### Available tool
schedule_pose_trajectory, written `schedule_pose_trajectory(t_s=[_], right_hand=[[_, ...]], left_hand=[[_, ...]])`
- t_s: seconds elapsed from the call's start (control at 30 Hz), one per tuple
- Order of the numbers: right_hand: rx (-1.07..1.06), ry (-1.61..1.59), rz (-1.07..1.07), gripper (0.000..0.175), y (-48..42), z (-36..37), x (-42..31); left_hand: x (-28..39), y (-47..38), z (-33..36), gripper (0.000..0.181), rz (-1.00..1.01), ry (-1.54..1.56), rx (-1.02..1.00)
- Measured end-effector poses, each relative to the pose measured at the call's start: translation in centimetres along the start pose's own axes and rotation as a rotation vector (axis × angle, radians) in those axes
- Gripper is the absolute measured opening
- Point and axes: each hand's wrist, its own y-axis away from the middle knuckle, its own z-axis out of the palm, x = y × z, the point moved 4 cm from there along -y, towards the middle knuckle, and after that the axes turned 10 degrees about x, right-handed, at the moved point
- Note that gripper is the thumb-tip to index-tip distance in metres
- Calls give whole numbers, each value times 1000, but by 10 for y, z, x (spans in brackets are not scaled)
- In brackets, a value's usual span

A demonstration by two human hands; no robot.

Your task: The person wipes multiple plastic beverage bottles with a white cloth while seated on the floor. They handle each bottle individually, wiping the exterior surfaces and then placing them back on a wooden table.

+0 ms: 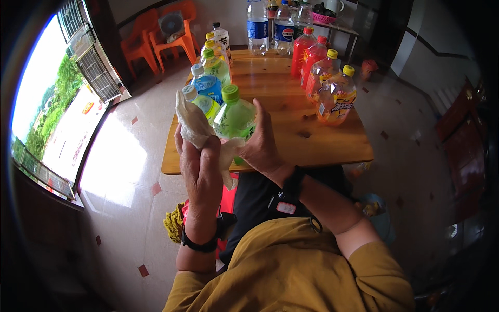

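Note:
A white cloth [192, 119] is bunched in my left hand [202, 167], and its loose end hangs down between my hands. My right hand [266, 146] grips a green plastic bottle [233, 115] with a green cap at the near edge of the wooden table [280, 136]. The bottle's lower part is partly hidden by the cloth and my fingers. Just behind it stand a yellow-green bottle [207, 106] with a white cap and a blue-labelled bottle [206, 84].
More bottles, including a green-capped one [216, 68], line the table's left side. On the right are red bottles [302, 50] and orange bottles with yellow caps [337, 97]. Large Pepsi bottles [258, 31] stand at the far edge. Orange plastic chairs [175, 37] are beyond, left.

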Motion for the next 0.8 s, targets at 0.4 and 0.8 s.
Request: schedule_pose_trajectory(t_s=[0.4, 0.8], right_hand=[[-315, -1185, 893, 91, 15, -116, -64], [124, -1035, 904, 77, 32, -177, -25]], left_hand=[[7, 29, 35, 51, -307, 393, -399], [15, 70, 77, 90, -607, 560, -813]])
